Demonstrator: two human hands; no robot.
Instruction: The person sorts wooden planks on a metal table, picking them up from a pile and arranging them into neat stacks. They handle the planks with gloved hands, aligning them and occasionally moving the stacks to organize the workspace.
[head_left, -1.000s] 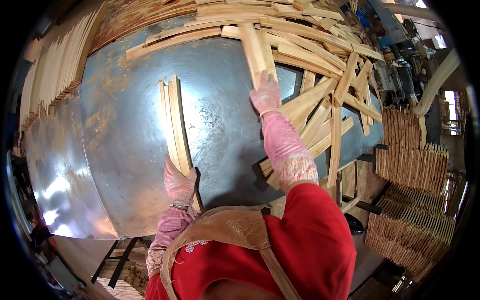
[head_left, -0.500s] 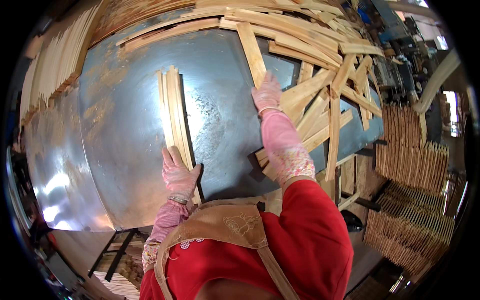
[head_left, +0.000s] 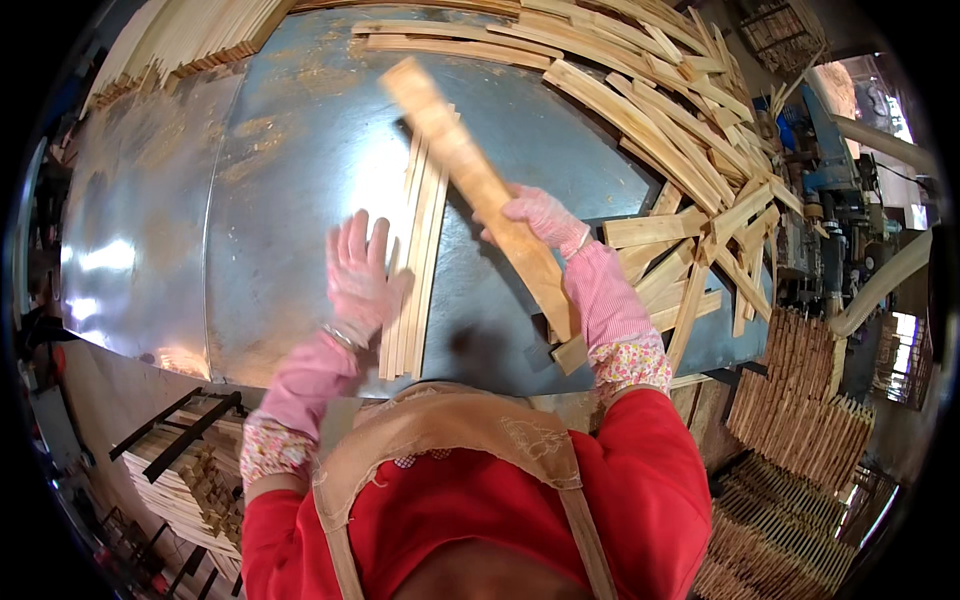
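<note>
- Far left and centre of the frame: a grey sheet-metal worktop (head_left: 250, 200) with rusty patches, shiny toward its left edge.
- Upper left corner: a stack of pale wooden slats (head_left: 190, 35) lies along the worktop's rim.
- Lower left, below the worktop: a dark metal rack (head_left: 185, 430) over more stacked wood.
- Left of centre: the left hand (head_left: 358, 275), in a pink glove, lies flat with its fingers (head_left: 352, 238) spread wide and straight; its right edge touches a small bundle of thin slats (head_left: 415, 270) lying lengthwise on the worktop. It grips nothing.
- Centre: a broad wooden board (head_left: 480, 190), blurred, slants from the upper middle down toward the lower right, across the top of the bundle.
- Right of centre: the right hand (head_left: 540, 220), also pink-gloved, has its fingers wrapped around the board at its middle.
- Upper right: a loose heap of crossed slats (head_left: 690, 130) covers the worktop's far side.
- Lower right: neat rows of stacked slats (head_left: 800, 390) stand beside the worktop.
</note>
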